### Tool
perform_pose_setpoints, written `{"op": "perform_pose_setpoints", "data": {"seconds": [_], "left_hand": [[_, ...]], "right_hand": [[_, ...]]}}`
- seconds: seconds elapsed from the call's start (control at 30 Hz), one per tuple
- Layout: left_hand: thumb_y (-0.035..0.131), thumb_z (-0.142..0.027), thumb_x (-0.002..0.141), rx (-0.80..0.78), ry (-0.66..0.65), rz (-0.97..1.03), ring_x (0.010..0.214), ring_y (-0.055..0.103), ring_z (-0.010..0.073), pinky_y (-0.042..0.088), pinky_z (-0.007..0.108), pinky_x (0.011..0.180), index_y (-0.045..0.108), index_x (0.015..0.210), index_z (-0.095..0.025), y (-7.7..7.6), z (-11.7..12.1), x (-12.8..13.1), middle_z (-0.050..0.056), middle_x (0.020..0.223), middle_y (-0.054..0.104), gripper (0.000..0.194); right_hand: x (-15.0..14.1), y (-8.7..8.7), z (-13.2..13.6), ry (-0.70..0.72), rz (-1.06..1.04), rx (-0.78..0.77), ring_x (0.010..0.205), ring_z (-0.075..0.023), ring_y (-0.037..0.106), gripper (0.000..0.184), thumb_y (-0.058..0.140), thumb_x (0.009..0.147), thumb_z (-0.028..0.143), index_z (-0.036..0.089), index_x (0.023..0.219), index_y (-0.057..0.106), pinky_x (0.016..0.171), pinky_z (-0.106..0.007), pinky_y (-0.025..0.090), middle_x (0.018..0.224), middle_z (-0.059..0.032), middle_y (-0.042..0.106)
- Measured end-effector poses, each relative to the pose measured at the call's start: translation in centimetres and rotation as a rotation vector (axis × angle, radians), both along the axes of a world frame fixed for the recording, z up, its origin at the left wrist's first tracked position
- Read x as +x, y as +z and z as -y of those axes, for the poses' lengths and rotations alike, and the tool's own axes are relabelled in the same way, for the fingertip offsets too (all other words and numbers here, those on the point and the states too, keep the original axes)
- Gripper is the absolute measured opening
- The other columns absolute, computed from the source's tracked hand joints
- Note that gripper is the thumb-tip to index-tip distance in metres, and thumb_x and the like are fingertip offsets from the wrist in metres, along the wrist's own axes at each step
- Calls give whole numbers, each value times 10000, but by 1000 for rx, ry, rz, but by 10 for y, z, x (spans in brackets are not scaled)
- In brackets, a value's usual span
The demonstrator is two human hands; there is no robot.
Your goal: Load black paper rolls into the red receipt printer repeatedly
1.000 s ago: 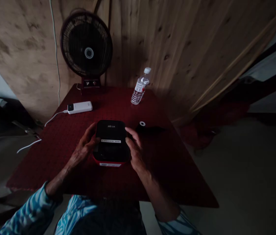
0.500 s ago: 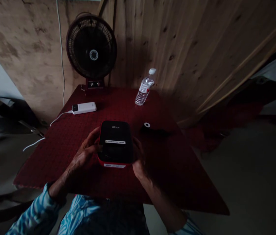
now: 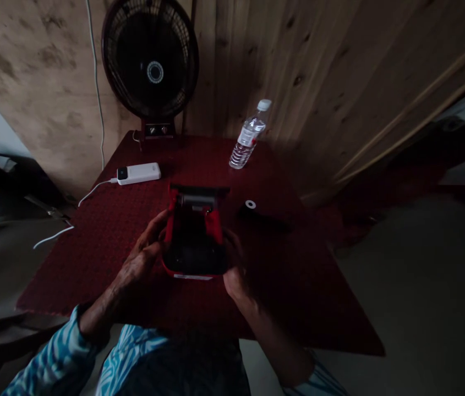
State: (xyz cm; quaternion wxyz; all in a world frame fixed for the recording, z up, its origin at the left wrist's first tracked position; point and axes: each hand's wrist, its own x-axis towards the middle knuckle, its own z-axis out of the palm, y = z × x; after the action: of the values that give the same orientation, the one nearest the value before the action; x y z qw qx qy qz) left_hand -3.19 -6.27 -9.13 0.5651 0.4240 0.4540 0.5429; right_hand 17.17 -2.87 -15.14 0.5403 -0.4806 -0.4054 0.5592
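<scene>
A small black-and-red printer [image 3: 194,256] sits near the middle of the table, its lid [image 3: 199,191] tipped up and back. Inside it a dark roller and a hollow red-walled bay show. My left hand [image 3: 143,247] is closed around the printer's left side. On the opposite side, my right hand [image 3: 234,264] grips the right wall, its fingers partly lost in shadow. To the right of the printer lies a dark, roll-like object with a white ring-shaped end [image 3: 250,204]; its exact kind is too dark to make out.
Farther back stand a fan [image 3: 155,71] on the left and a clear water bottle [image 3: 249,137] with a white cap. A white power bank [image 3: 138,173] with a cable lies at the left of the dark red table [image 3: 92,264]. Behind rises a wooden wall [image 3: 318,82].
The printer's lid was shut half a second ago and is now swung up. Both hands have stayed at its sides. The view has tilted slightly downward.
</scene>
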Motion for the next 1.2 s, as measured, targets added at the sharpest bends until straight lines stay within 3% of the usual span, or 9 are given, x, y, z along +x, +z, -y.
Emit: {"op": "perform_pose_setpoints", "data": {"seconds": [0.3, 0.4, 0.5, 0.6, 0.7, 0.83, 0.97, 1.1, 1.2], "left_hand": [[618, -284, 874, -20, 30, -134, 1528, 302, 315, 353, 434, 1204, 441, 1533, -320, -2, 3, -6, 17, 1641, 387, 683], [624, -299, 875, -3, 15, -149, 1532, 291, 324, 380, 436, 1185, 451, 1525, -314, -5, 4, -9, 27, 1647, 375, 673], [643, -329, 871, 18, 12, -217, 1499, 358, 346, 435, 456, 1137, 475, 1507, -306, -2, 1, -17, 57, 1625, 414, 658], [639, -389, 906, 209, 29, -510, 1383, 521, 338, 462, 460, 1100, 640, 1342, -281, 15, -11, -21, 83, 1493, 578, 450], [544, -377, 967, 454, -133, -910, 1154, 678, 289, 519, 425, 1013, 737, 1166, -246, 40, -37, -13, 94, 1254, 730, 306], [506, -172, 931, 445, -511, -1478, 1020, 714, 262, 527, 423, 971, 769, 1049, -223, 60, -76, 11, 96, 1101, 776, 293], [547, -102, 868, 421, -634, -1572, 939, 715, 271, 529, 414, 917, 769, 892, -170, 61, -93, 21, 128, 1001, 779, 233], [570, -128, 867, 387, -688, -1579, 869, 720, 220, 540, 302, 775, 752, 986, -204, 61, -93, 15, 69, 996, 782, 230], [582, -176, 886, 356, -643, -1583, 876, 728, 222, 530, 289, 739, 736, 1043, -232, 69, -86, 14, 48, 999, 783, 228]], "right_hand": [[-3, 11, 2, 15, -58, 22, 892, -210, 689, 393, 645, 872, 525, 271, 1165, 706, 726, -313, 558, 1025, -21, 765], [-2, 13, 2, 23, -64, 17, 930, -215, 688, 379, 647, 874, 509, 272, 1164, 704, 747, -317, 556, 1044, -20, 758], [-2, 14, 3, 30, -42, 27, 977, -219, 680, 347, 632, 885, 499, 282, 1145, 708, 798, -330, 550, 1071, -16, 752], [-3, 15, 3, 21, -37, 39, 994, -223, 676, 332, 633, 879, 491, 281, 1124, 712, 835, -343, 546, 1083, -16, 751], [-3, 13, 1, 17, -39, 51, 1004, -228, 676, 338, 638, 871, 486, 272, 1124, 709, 844, -350, 545, 1094, -20, 750], [-2, 9, -1, 26, -20, 65, 1083, -238, 659, 352, 614, 889, 486, 259, 1145, 696, 926, -371, 521, 1133, -23, 742], [1, 7, -1, 55, -13, 87, 1155, -242, 634, 382, 606, 895, 512, 267, 1179, 683, 984, -382, 494, 1213, -27, 717], [2, 13, 1, 82, -22, 110, 1175, -236, 627, 375, 589, 914, 506, 273, 1197, 667, 1003, -378, 488, 1226, -28, 706], [1, 13, 1, 81, -37, 86, 1158, -236, 632, 363, 586, 914, 493, 270, 1188, 669, 984, -378, 500, 1217, -29, 709]]}}
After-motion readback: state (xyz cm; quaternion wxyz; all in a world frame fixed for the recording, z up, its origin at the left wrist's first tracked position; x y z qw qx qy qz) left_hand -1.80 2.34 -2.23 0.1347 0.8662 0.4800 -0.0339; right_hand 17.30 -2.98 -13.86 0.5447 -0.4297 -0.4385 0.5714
